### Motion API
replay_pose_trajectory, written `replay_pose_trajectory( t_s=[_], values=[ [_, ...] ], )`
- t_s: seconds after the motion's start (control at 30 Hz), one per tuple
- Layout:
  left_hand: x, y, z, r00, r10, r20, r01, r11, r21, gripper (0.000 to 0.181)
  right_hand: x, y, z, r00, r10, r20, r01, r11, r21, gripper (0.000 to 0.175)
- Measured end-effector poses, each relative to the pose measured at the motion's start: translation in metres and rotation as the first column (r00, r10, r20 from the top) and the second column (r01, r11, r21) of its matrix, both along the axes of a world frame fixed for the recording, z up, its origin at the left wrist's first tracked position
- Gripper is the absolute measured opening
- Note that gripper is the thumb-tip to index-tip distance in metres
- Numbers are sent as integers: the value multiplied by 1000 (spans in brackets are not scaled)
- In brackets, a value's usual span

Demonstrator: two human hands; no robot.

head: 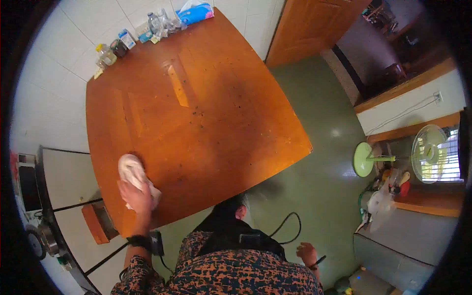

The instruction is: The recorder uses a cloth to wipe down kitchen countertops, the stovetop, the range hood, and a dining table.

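Note:
My left hand [136, 195] rests on a crumpled pale cloth [131, 167], fingers bent over it. The cloth lies on the brown wooden table [221, 155] near its left front corner, and part of it is hidden under my palm. Small dark specks [198, 116] dot the middle of the tabletop. Off the table, my right hand [306, 252] hangs by my right side above the green floor, loosely curled, with nothing seen in it. Each wrist wears a dark band.
Along the tiled wall stand a yellow-capped jar [107, 55], a dark jar [118, 48], a small carton [127, 38] and a blue tissue pack [195, 14]. A wooden stool [96, 225] is at the table's left. A green fan [363, 159] stands at right. A black cable [299, 225] loops near me.

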State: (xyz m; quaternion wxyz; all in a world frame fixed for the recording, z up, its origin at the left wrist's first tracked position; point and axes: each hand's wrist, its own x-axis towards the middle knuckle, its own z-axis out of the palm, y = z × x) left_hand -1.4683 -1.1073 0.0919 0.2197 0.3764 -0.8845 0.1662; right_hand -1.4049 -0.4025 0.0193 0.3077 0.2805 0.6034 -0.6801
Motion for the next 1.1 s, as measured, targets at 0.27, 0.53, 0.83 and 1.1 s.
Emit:
replay_pose_trajectory(
  t_s=[0.27, 0.53, 0.83, 1.1],
  values=[
    [-136, 59, 1, 986, 69, -150, 14, 870, 493, 81, -114, -38, 73, 946, 323, 35, -299, 821, 487, 29],
    [-316, 249, 21, 623, -681, -386, 729, 326, 602, 66, -169, 76, 28, 881, 472, 26, -452, 825, 341, 31],
    [-326, 374, 25, 78, -877, -475, 857, -185, 482, 35, -358, 148, 11, 708, 664, 239, -688, 574, 444, 33],
    [-130, 234, 21, 874, -390, -291, 479, 581, 658, 70, -452, 93, 18, 561, 786, 259, -792, 419, 444, 35]
  ],
)
